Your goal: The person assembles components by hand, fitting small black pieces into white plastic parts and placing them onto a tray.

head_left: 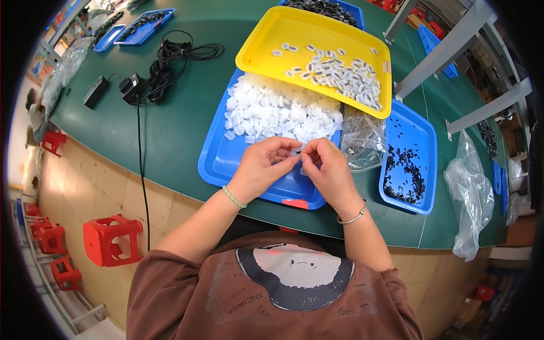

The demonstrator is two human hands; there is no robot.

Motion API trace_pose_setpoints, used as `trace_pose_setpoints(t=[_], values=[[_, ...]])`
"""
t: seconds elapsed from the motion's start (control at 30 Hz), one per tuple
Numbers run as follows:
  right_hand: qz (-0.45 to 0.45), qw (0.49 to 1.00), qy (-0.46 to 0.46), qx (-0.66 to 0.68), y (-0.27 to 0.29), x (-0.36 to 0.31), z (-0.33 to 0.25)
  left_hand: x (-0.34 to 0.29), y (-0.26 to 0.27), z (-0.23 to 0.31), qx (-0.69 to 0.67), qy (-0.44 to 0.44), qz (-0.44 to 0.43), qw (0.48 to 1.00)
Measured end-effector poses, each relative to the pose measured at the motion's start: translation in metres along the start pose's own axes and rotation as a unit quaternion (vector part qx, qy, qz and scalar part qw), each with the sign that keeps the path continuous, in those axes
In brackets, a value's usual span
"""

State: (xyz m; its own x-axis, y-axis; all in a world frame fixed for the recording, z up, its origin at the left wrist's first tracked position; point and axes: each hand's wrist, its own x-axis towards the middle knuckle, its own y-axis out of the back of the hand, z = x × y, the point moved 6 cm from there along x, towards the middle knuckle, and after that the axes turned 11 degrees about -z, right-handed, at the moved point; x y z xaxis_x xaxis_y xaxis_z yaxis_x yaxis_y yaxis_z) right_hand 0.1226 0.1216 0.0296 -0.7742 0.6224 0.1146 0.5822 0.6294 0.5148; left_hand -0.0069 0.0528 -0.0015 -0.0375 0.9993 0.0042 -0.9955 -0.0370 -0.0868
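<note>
My left hand [267, 165] is closed in a pinch on a small translucent white plastic piece [295, 151]. Right beside it, the fingertips of my right hand [327, 170] are pinched together, with a tiny dark spot showing between the hands; what they grip is too small to name. Both hands are over the front of a blue tray [212, 164] heaped with similar white plastic pieces [277, 113]. Resting across its far part is a yellow tray [258, 48] of white pieces with dark centres [345, 76]. To the right, a blue tray [430, 170] contains tiny black parts [405, 175].
A clear plastic bag [362, 141] lies between the trays, another [469, 192] at the right edge. Black cables [164, 71] and a power adapter [97, 92] lie on the green table [170, 136] at left. Grey metal posts [447, 51] rise at right. Red stools [110, 241] stand on the floor.
</note>
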Motion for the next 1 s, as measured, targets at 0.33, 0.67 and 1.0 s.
trace_pose_setpoints(t=[0.33, 0.67, 1.0], values=[[0.01, 0.99, -0.031, 0.136, -0.001, -0.003, 0.015, 0.0, 0.0, 0.003, -0.019, 0.013, 0.01, 1.0], [0.071, 0.953, 0.213, -0.202, 0.003, -0.007, -0.023, 0.003, 0.004, -0.006, -0.079, 0.012, 0.0, 0.997], [0.059, 0.973, 0.174, -0.14, 0.002, -0.004, -0.011, 0.004, 0.003, -0.008, -0.111, 0.092, -0.045, 0.988]])
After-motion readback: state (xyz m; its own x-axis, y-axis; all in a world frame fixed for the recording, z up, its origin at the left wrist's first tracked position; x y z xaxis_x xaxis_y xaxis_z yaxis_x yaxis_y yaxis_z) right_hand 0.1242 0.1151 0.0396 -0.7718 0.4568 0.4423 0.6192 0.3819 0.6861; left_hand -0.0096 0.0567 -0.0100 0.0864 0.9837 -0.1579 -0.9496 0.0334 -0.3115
